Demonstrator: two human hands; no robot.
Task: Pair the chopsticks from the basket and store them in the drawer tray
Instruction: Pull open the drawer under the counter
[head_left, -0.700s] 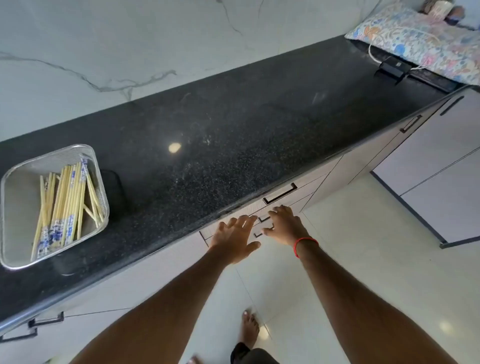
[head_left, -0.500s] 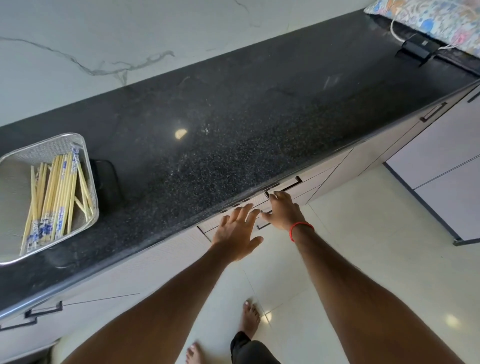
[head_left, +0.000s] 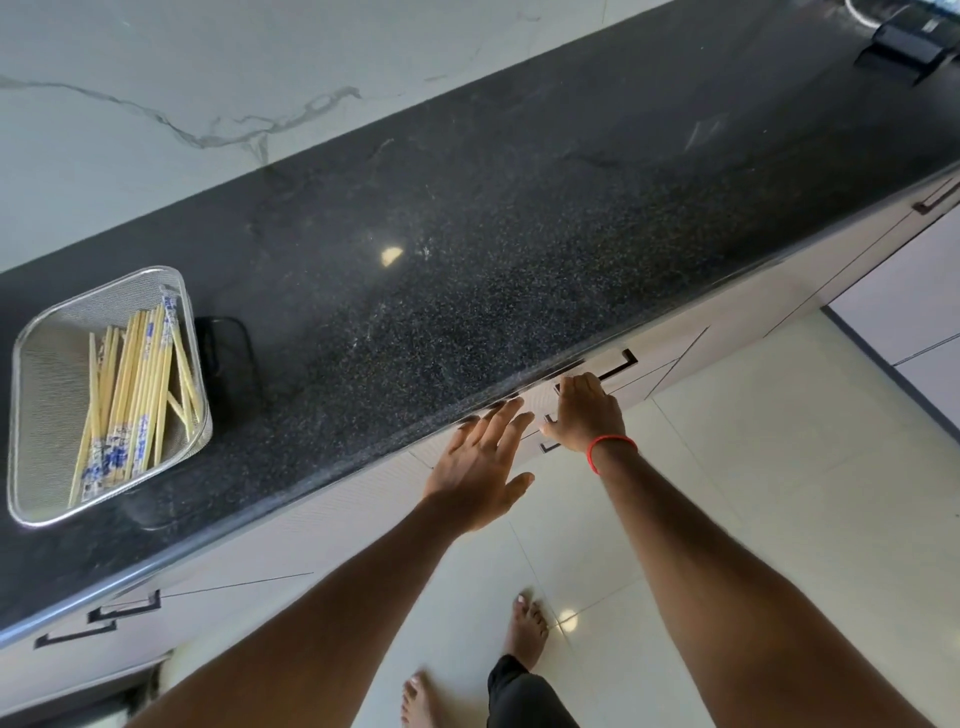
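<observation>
1. My left hand (head_left: 480, 462) is held flat with the fingers spread and straight. It holds nothing, and its fingertips are up at the front edge of the worktop (head_left: 467, 249).
2. My right hand (head_left: 587, 413) is just beside it on the right. Its fingers are curled over the left end of the black drawer handle (head_left: 621, 365), and a red band (head_left: 612, 448) sits on that wrist.
3. The drawer (head_left: 537, 401) is closed, with a strip of its pale front showing between my two hands.
4. The chopsticks (head_left: 136, 384) lie well away to the left of my left hand, farther back on the worktop. They are loose in a heap inside the wire-mesh basket (head_left: 32, 332), blue-patterned ends mostly towards me.
5. Neither hand touches the basket or any chopstick.
</observation>
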